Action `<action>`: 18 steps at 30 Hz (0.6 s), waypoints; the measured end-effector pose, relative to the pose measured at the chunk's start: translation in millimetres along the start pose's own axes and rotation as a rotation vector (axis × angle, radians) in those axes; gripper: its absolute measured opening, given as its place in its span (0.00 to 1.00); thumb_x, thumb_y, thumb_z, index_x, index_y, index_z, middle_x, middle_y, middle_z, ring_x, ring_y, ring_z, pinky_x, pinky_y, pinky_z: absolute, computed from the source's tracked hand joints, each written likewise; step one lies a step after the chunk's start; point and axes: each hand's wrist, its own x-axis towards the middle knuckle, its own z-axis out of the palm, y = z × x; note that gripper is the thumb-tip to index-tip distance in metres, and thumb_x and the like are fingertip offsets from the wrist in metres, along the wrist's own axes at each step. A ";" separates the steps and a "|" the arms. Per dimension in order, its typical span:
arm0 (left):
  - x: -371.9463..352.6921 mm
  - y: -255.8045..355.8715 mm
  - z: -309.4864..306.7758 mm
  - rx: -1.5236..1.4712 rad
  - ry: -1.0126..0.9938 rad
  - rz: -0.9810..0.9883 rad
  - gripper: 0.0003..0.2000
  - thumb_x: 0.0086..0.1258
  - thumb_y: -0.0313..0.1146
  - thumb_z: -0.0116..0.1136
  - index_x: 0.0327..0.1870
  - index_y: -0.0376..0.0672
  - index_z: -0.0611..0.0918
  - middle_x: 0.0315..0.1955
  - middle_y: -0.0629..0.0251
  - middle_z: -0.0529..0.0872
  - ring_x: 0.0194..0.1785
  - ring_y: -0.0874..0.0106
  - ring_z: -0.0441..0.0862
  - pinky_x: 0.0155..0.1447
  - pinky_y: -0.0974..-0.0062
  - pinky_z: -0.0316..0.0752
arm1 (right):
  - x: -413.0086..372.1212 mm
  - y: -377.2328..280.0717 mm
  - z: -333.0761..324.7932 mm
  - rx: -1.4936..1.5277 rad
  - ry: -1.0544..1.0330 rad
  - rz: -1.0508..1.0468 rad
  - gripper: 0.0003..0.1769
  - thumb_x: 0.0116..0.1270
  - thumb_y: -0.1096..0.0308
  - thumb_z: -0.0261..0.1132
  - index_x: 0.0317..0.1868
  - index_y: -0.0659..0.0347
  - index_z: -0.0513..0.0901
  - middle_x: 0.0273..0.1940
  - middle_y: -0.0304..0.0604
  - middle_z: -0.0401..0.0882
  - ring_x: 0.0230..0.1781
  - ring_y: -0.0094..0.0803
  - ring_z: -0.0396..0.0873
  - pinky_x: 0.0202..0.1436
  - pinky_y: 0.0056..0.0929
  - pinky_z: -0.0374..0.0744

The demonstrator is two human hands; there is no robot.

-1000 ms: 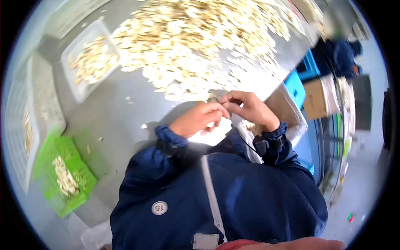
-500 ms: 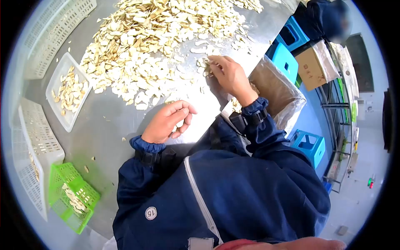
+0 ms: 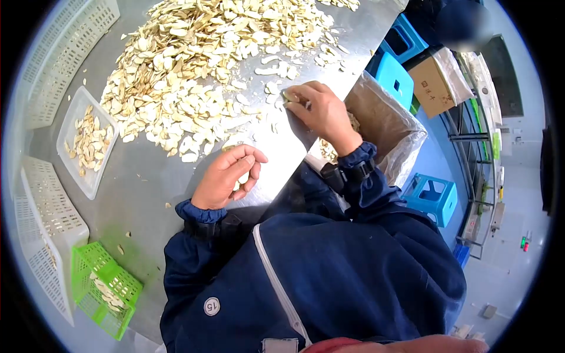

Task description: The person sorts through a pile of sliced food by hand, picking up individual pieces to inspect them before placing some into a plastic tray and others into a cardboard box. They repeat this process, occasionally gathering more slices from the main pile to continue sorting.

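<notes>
A large heap of pale, thin dried slices [image 3: 176, 76] with brownish edges lies on the metal table [image 3: 153, 170]. At the heap's near edge, my left hand [image 3: 226, 176] is curled, with pale slices showing between its fingers and palm. My right hand [image 3: 323, 115] is to the right, over the table's edge side, thumb and fingertips pinched together on a pale slice [image 3: 288, 97]. A few loose slices [image 3: 272, 88] lie just beyond its fingertips. Below my right wrist, an open box lined with clear plastic [image 3: 391, 126] holds more slices.
On the left are a white tray of slices [image 3: 110, 154], white perforated baskets [image 3: 65, 206] and a green basket [image 3: 103, 259] with slices. Blue stools [image 3: 432, 197], a cardboard box [image 3: 432, 88] and a rack [image 3: 471, 138] stand on the right. Another person [image 3: 424, 17] is at the upper right.
The view has shifted slightly. My right hand has drawn back a little from the loose slices, its fingertips now pinched on one. My left hand stays curled.
</notes>
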 end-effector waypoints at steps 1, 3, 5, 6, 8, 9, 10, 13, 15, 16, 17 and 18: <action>-0.5 -0.6 -1.4 0.001 -0.009 0.000 0.11 0.90 0.32 0.47 0.57 0.37 0.82 0.37 0.68 0.80 0.29 0.83 0.74 0.23 0.86 0.63 | 0.0 -2.3 2.6 0.007 -0.009 0.023 0.14 0.74 0.60 0.72 0.55 0.53 0.93 0.47 0.48 0.90 0.41 0.50 0.89 0.49 0.41 0.86; -1.2 0.5 -3.1 0.001 -0.009 -0.001 0.12 0.90 0.32 0.47 0.58 0.36 0.81 0.37 0.68 0.80 0.30 0.82 0.74 0.24 0.85 0.63 | 1.9 -3.1 3.6 0.016 -0.026 0.079 0.15 0.75 0.62 0.71 0.57 0.56 0.92 0.46 0.48 0.91 0.40 0.46 0.89 0.48 0.38 0.86; -1.5 0.8 -1.7 -0.003 0.002 -0.007 0.11 0.90 0.32 0.47 0.58 0.36 0.81 0.37 0.68 0.80 0.30 0.82 0.74 0.24 0.85 0.63 | 0.8 3.5 -3.7 0.016 -0.041 0.154 0.15 0.77 0.63 0.69 0.59 0.58 0.91 0.46 0.48 0.91 0.40 0.41 0.90 0.48 0.34 0.86; -1.6 0.6 -1.8 -0.010 0.005 -0.009 0.11 0.90 0.32 0.47 0.58 0.36 0.81 0.37 0.68 0.80 0.29 0.82 0.74 0.24 0.85 0.63 | -0.3 6.3 -6.4 0.087 -0.057 0.232 0.16 0.78 0.63 0.68 0.59 0.59 0.91 0.44 0.49 0.92 0.40 0.42 0.91 0.48 0.35 0.87; -0.2 -0.6 -2.4 -0.026 0.007 -0.011 0.11 0.90 0.32 0.47 0.58 0.36 0.82 0.37 0.68 0.80 0.29 0.82 0.74 0.24 0.85 0.63 | -3.5 12.8 -11.0 0.225 -0.084 0.389 0.16 0.80 0.63 0.65 0.59 0.61 0.91 0.41 0.52 0.93 0.40 0.43 0.92 0.47 0.36 0.87; 0.0 -0.7 -2.1 -0.030 0.012 -0.011 0.11 0.90 0.32 0.47 0.58 0.36 0.82 0.37 0.68 0.80 0.29 0.82 0.74 0.24 0.85 0.63 | -6.1 15.9 -12.5 0.334 -0.108 0.411 0.20 0.81 0.65 0.63 0.65 0.67 0.87 0.42 0.51 0.95 0.40 0.33 0.93 0.48 0.29 0.87; -0.1 -0.2 -1.7 -0.034 0.018 -0.012 0.11 0.90 0.32 0.47 0.58 0.36 0.82 0.37 0.68 0.80 0.29 0.82 0.74 0.24 0.85 0.63 | -8.6 19.7 -10.8 0.403 -0.120 0.438 0.20 0.81 0.65 0.63 0.66 0.68 0.86 0.42 0.50 0.95 0.41 0.31 0.93 0.48 0.28 0.87; 0.4 -0.4 -2.6 -0.046 0.020 -0.004 0.12 0.90 0.32 0.47 0.58 0.36 0.82 0.37 0.68 0.80 0.28 0.82 0.73 0.23 0.85 0.63 | -10.9 24.0 -6.5 0.555 -0.144 0.492 0.22 0.81 0.66 0.63 0.68 0.70 0.84 0.42 0.47 0.95 0.41 0.26 0.92 0.49 0.26 0.87; -0.3 -0.2 -2.3 -0.048 0.026 0.001 0.12 0.91 0.32 0.47 0.57 0.36 0.82 0.36 0.67 0.80 0.28 0.82 0.73 0.23 0.85 0.63 | -9.5 17.0 -8.1 0.580 -0.153 0.501 0.23 0.81 0.66 0.63 0.69 0.70 0.83 0.42 0.46 0.95 0.41 0.24 0.91 0.49 0.24 0.87; -0.3 0.2 -1.4 -0.047 0.033 0.003 0.12 0.91 0.32 0.47 0.57 0.36 0.82 0.36 0.67 0.80 0.27 0.82 0.73 0.23 0.85 0.63 | -9.3 16.4 -8.0 0.572 -0.152 0.503 0.22 0.81 0.66 0.63 0.69 0.69 0.84 0.42 0.46 0.95 0.41 0.23 0.91 0.49 0.24 0.87; -0.2 0.6 -0.9 -0.046 0.040 0.004 0.12 0.91 0.32 0.47 0.57 0.35 0.82 0.36 0.67 0.80 0.27 0.82 0.73 0.23 0.85 0.63 | -8.9 16.1 -7.9 0.563 -0.150 0.505 0.22 0.81 0.66 0.64 0.68 0.68 0.85 0.42 0.45 0.95 0.41 0.23 0.91 0.48 0.24 0.87; -0.1 0.7 -0.7 -0.050 0.038 0.004 0.12 0.91 0.32 0.47 0.57 0.35 0.82 0.36 0.67 0.80 0.28 0.82 0.73 0.23 0.85 0.63 | -8.9 15.6 -8.0 0.553 -0.148 0.507 0.21 0.81 0.65 0.64 0.67 0.68 0.86 0.42 0.45 0.95 0.41 0.22 0.91 0.48 0.24 0.87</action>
